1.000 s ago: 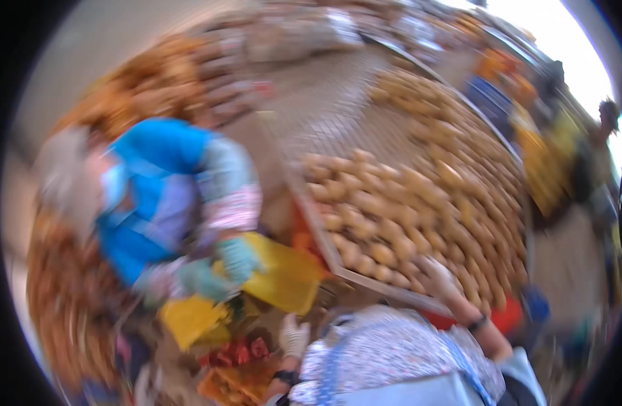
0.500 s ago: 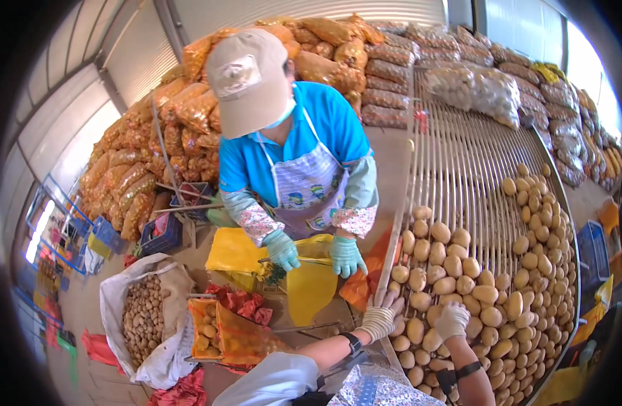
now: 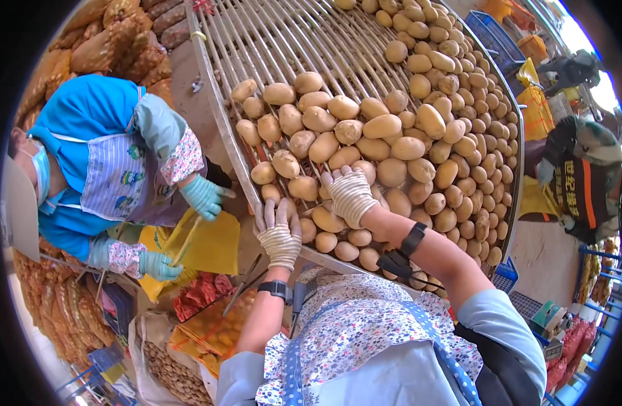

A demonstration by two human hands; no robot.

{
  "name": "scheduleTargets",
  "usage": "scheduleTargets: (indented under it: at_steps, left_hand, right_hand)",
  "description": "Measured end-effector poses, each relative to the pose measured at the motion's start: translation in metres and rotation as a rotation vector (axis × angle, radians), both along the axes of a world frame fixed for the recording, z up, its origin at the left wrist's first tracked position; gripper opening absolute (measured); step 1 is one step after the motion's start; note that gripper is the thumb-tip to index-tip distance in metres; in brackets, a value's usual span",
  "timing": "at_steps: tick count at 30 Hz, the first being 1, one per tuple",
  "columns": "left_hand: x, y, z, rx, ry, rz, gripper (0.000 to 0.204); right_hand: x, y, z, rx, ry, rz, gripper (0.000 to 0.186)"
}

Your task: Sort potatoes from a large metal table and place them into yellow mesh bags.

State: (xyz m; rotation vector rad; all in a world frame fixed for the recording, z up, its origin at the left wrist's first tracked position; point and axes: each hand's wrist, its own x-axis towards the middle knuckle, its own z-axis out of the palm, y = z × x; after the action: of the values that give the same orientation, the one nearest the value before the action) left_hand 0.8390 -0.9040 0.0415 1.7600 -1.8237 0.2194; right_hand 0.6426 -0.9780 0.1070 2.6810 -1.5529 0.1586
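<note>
Many tan potatoes (image 3: 382, 126) lie on a slatted metal sorting table (image 3: 256, 47), thickest along its right side. My left hand (image 3: 280, 238), in a striped glove with grey fingertips, lies over the table's near left rim. Its fingers are stretched out beside the nearest potatoes, with nothing in them. My right hand (image 3: 350, 196), gloved the same way, rests palm down among the potatoes. Its fingers are apart and touch the potatoes ahead; no potato is gripped. What lies under its palm is hidden.
A co-worker in blue (image 3: 97, 122) at the left holds a yellow bag (image 3: 209, 243) with teal gloves. Close by are an orange mesh bag of potatoes (image 3: 219, 325) and a white sack of small potatoes (image 3: 172, 372). Another person (image 3: 585, 176) stands right, near a blue crate (image 3: 495, 37).
My view has swung to the right and closer to the table. My right hand has shifted left and forward over the potatoes; my left stays at the rim. The co-worker's hands have moved at the yellow bag.
</note>
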Motion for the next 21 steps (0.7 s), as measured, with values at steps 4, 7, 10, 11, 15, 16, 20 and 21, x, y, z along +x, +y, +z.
scheduleTargets:
  at_steps: [4,7,10,11,15,16,20,21]
  left_hand:
    - [0.002,-0.001,-0.004,0.011,0.048,-0.008,0.042]
    - [0.007,-0.006,-0.006,0.025,0.065,-0.009,0.041]
    - [0.014,-0.016,0.005,0.065,0.051,-0.046,0.042]
    - [0.015,-0.022,0.013,0.073,0.048,-0.062,0.043]
    - [0.021,-0.03,0.06,0.393,0.088,-0.162,0.07]
    - [0.017,-0.03,0.072,0.419,0.241,-0.265,0.077]
    - [-0.018,-0.028,0.108,0.666,0.716,-0.697,0.087]
    - [-0.026,-0.025,0.117,0.79,0.885,-0.665,0.089]
  right_hand:
    - [-0.009,0.004,0.008,0.025,-0.17,0.03,0.07]
    - [-0.017,0.011,0.018,0.103,-0.402,-0.069,0.082]
    - [-0.021,0.018,0.03,0.173,-0.698,-0.182,0.08]
    - [-0.022,0.021,0.035,0.222,-0.723,-0.225,0.078]
    - [-0.028,0.032,0.057,0.182,-0.906,-0.176,0.062]
    - [-0.027,0.037,0.062,0.269,-0.984,-0.216,0.06]
    - [-0.014,0.044,0.067,0.492,-1.206,-0.276,0.057]
    - [-0.013,0.043,0.066,0.42,-1.086,-0.248,0.044]
